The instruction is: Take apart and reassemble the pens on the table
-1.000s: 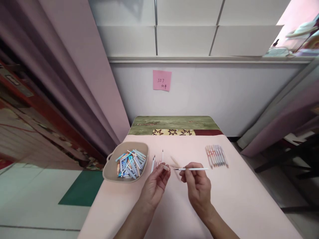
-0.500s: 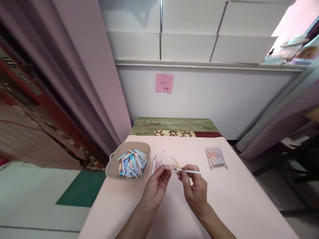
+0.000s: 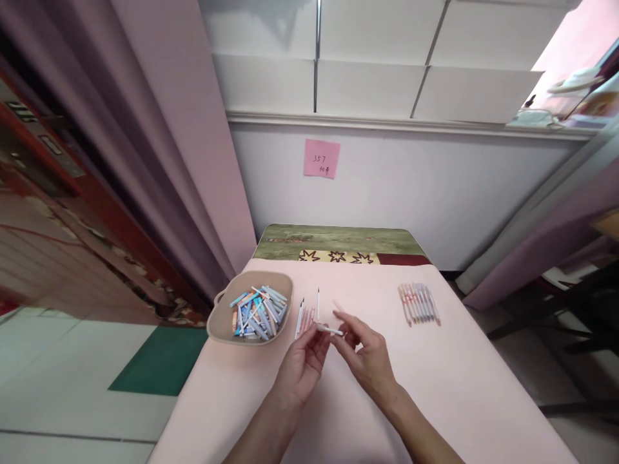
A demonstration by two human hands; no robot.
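My left hand (image 3: pixel 304 361) is closed, pinching a small pale pen part (image 3: pixel 319 327) between thumb and fingertips. A white pen refill (image 3: pixel 333 331) runs from that pinch toward my right hand (image 3: pixel 370 354). The right thumb and a finger close on its outer end, while the index finger stretches above it. How deep the refill sits in the pen part is hidden by the left fingers. Just beyond the left hand lie slim white refills (image 3: pixel 299 317) with dark tips, several pinkish pen parts (image 3: pixel 307 317), and one separate refill (image 3: pixel 318 301).
A beige basket (image 3: pixel 217 322) at the left holds many blue, white and orange pen parts. Several pens (image 3: pixel 420 304) lie in a row at the right. A pale slim piece (image 3: pixel 337 305) lies behind my right hand. Pink cloth (image 3: pixel 459 386) covers the table's near part.
The right hand has moved left to meet the left hand. The refill's dark tip, which pointed at the pen part, no longer shows, and the right fingers have shifted to its outer end.
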